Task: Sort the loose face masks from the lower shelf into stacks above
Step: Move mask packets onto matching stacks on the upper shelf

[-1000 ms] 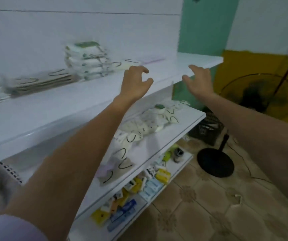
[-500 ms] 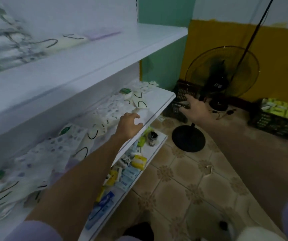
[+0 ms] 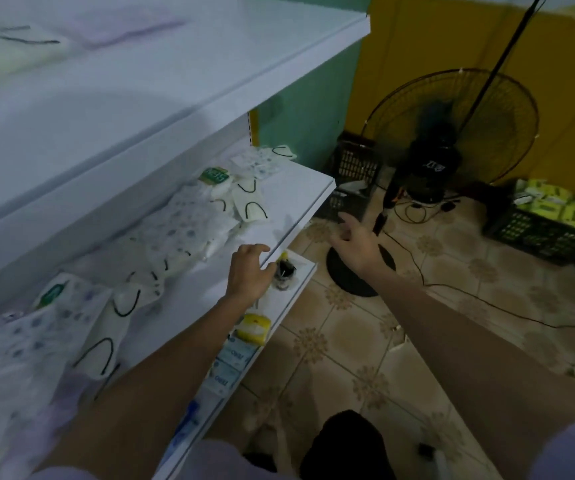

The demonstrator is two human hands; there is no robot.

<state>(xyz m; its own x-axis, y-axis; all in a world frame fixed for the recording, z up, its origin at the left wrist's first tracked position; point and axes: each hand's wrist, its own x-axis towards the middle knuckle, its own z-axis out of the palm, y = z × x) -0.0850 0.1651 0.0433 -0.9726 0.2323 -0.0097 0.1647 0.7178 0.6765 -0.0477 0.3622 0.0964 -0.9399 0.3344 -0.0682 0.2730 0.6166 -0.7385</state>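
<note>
White shelving, tiled floor. Loose white face masks with black ear loops (image 3: 249, 204) sprawl lengthwise along the lower shelf (image 3: 296, 192), up-left of the left hand (image 3: 248, 271). It's nearer, at the front edge, fingers loosely curled, empty. Right hand (image 3: 359, 245) is over the floor, fingers spread, empty. Upper shelf (image 3: 210, 74): two blurred masks (image 3: 19, 46). Lower pile overlaps, uncountable.

Standing fan (image 3: 452, 140) on tiled floor (image 3: 348, 341); black crate (image 3: 542, 230) holding yellow packs.
</note>
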